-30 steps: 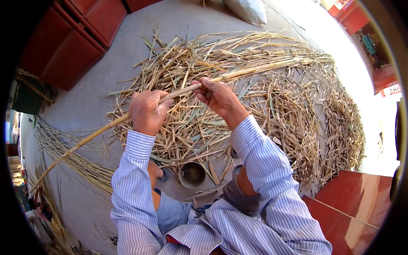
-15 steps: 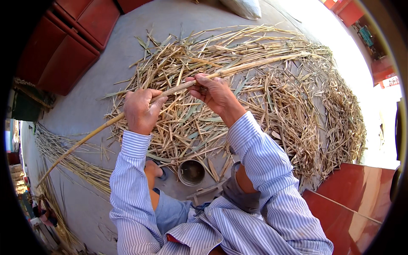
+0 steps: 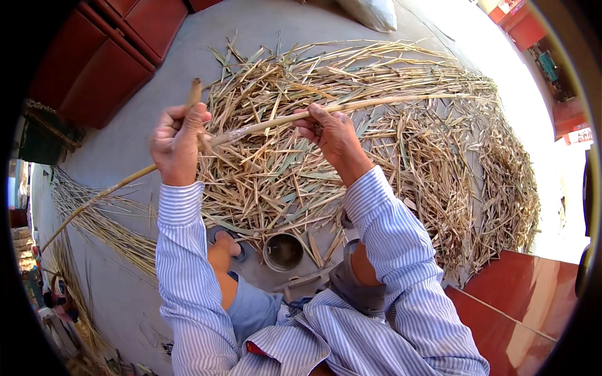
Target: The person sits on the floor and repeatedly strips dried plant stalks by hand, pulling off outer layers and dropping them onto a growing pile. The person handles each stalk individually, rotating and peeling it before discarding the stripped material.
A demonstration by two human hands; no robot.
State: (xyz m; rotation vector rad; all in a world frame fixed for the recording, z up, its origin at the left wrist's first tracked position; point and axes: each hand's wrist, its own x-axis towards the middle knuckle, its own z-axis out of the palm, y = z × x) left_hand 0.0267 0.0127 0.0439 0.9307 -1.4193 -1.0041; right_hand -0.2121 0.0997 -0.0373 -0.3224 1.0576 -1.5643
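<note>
A long pale reed stalk (image 3: 263,125) slants across in front of me, from the far right down to the lower left. My right hand (image 3: 333,135) pinches it between thumb and fingers. At the stalk's left part, my left hand (image 3: 177,141) is closed on a strip of dry sheath (image 3: 195,93), whose brown end sticks up above the thumb. Frayed, loosened sheath shows on the stalk beside this hand. Whether the left fingers also touch the stalk passing there is hidden.
Cut reeds and dry leaf scraps (image 3: 295,169) cover the floor ahead and right. A metal bowl (image 3: 283,252) stands between my feet. Thin stalks (image 3: 119,229) lie at left. Red cabinets (image 3: 103,69) stand far left, a red panel (image 3: 514,294) near right, a white sack (image 3: 371,14) at the back.
My left hand has moved left and turned upright, a sheath strip now rising from its grip. My right hand has shifted slightly right along with the stalk.
</note>
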